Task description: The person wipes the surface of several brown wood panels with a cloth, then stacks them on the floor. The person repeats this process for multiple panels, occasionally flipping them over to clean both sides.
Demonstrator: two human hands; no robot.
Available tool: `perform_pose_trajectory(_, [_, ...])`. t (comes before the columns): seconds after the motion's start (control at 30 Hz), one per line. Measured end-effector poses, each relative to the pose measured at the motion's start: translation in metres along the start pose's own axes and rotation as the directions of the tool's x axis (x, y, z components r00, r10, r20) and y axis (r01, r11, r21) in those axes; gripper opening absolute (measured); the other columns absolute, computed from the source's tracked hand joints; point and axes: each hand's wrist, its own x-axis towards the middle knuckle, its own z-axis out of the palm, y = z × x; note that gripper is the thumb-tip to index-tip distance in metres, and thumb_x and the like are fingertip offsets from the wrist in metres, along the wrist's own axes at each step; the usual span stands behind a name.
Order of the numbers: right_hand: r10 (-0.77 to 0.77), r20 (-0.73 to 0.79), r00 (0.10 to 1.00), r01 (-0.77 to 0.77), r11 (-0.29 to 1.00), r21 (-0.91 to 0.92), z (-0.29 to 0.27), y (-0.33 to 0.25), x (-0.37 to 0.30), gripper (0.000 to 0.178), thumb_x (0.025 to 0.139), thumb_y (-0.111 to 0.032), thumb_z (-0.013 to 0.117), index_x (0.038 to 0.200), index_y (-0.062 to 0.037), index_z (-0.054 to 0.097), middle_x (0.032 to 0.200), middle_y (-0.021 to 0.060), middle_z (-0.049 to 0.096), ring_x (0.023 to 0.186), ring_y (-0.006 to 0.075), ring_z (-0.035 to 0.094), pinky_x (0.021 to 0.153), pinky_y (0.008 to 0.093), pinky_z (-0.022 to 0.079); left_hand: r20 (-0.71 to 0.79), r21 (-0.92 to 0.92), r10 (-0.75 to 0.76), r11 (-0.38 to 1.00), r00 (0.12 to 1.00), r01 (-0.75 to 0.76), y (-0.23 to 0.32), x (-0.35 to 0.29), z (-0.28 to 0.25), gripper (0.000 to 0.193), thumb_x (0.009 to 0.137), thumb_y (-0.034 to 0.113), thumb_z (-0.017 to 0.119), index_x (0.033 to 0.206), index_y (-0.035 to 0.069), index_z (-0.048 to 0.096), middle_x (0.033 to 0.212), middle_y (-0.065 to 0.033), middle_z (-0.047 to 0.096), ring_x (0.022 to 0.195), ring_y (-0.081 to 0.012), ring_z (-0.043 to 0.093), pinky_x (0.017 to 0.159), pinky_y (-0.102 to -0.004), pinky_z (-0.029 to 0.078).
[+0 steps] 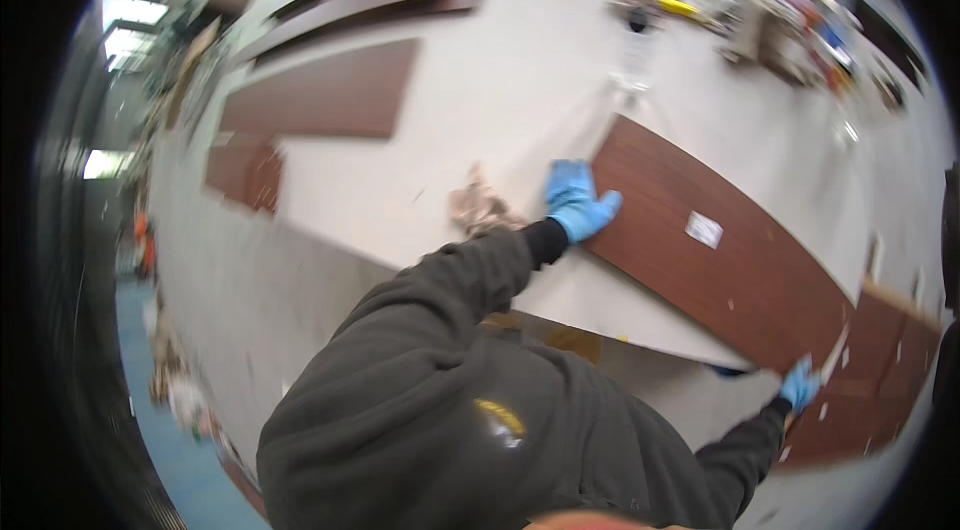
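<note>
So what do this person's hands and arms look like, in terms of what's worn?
The left hand and right hand both wear light-blue gloves. The left sleeve and right sleeve are long and dark grey; the left, creased, ends in a black cuff. Blur hides the gloves' texture.

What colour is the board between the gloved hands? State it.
The board is reddish brown, best seen in the head view.

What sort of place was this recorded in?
Likely a woodworking or furniture workshop, judging by the long reddish-brown panel, the flat brown board to its left and the broad off-white worktable.
</note>
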Motion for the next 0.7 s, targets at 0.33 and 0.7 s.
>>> perform_pose_trajectory(0.33, [0.151,0.241,0.959,-0.118,0.982,-0.147,-0.018,0.018,0.053,0.101,0.095,-0.077,0.054,0.145,0.011,0.055,0.147,0.0349,0.056,0.134,0.0488,0.056,0.114,0.0476,0.045,-0.12,-0.064,-0.263,0.964,0.957,0.257,0.053,-0.004,-0.01,0.093,0.087,0.058,0.068,0.147,-0.009,0.041,0.153,-0.0324,0.047,0.15,-0.0471,0.036,0.126,-0.0531,0.023])
perform_pose_trajectory(0.7, [0.275,0.261,0.925,-0.355,0.869,0.344,-0.063,0.07,0.008,0.082,0.098,-0.07,0.061,0.102,0.01,0.077,0.095,0.0148,0.077,0.082,0.0241,0.069,0.075,0.041,0.055,-0.085,-0.304,-0.382,0.89,0.92,0.341,0.042,-0.01,-0.076,0.07,0.087,0.061,0.07,0.113,-0.005,0.07,0.109,-0.0258,0.075,0.106,-0.0413,0.072,0.093,-0.0465,0.056])
